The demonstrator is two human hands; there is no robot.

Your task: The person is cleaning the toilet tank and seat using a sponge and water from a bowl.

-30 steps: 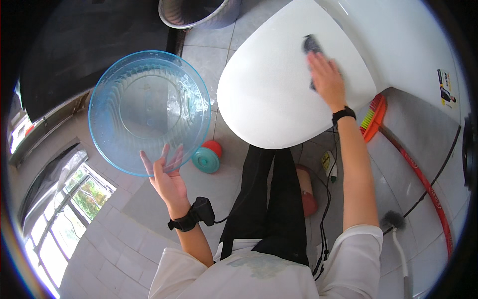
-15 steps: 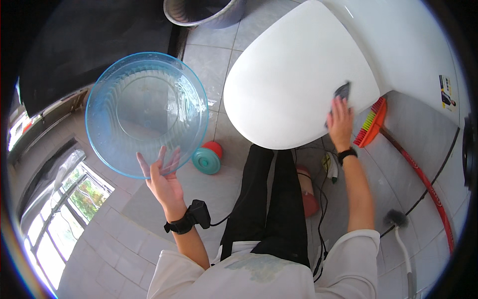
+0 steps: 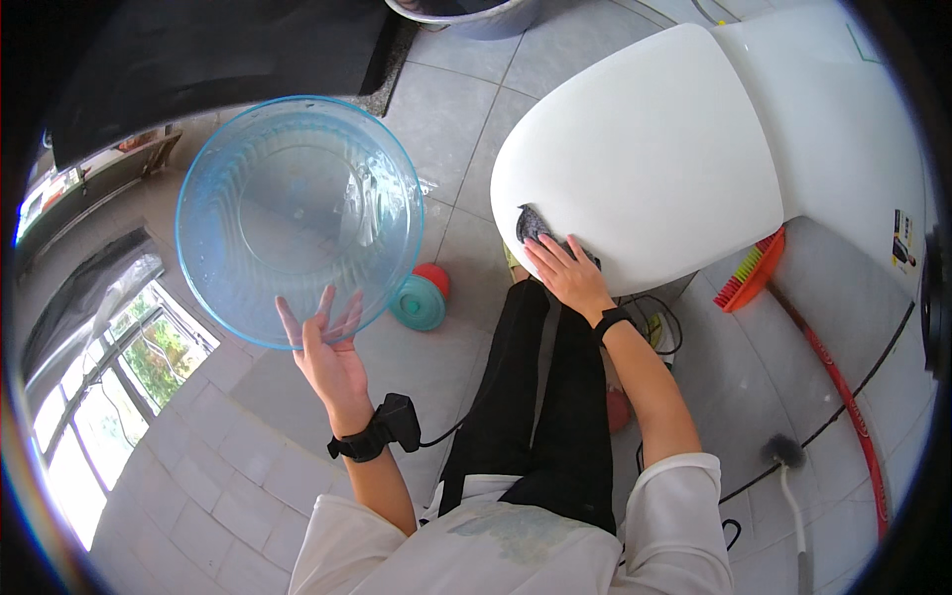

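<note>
My left hand (image 3: 332, 357) holds a clear blue plastic basin (image 3: 297, 198) by its near rim. The fingers spread behind the wall and show through the plastic. A little water seems to wet the basin's inside. Over the white toilet lid (image 3: 645, 149), which is closed, my right hand (image 3: 570, 273) presses a dark grey cloth (image 3: 533, 223) down near the lid's rounded front left edge. Its fingers lie across the cloth and cover part of it.
An orange brush head (image 3: 759, 270) with a red handle (image 3: 838, 382) leans right of the toilet. Further down stands a toilet brush (image 3: 783, 451). A teal and red plunger-like item (image 3: 418, 302) sits on the floor below the basin. A bucket (image 3: 476, 18) is at the top; a cable (image 3: 669, 307) runs beneath.
My right hand has slid the cloth leftward across the lid, from its right side to the front left edge. The view has shifted slightly; my left hand still holds the basin.
</note>
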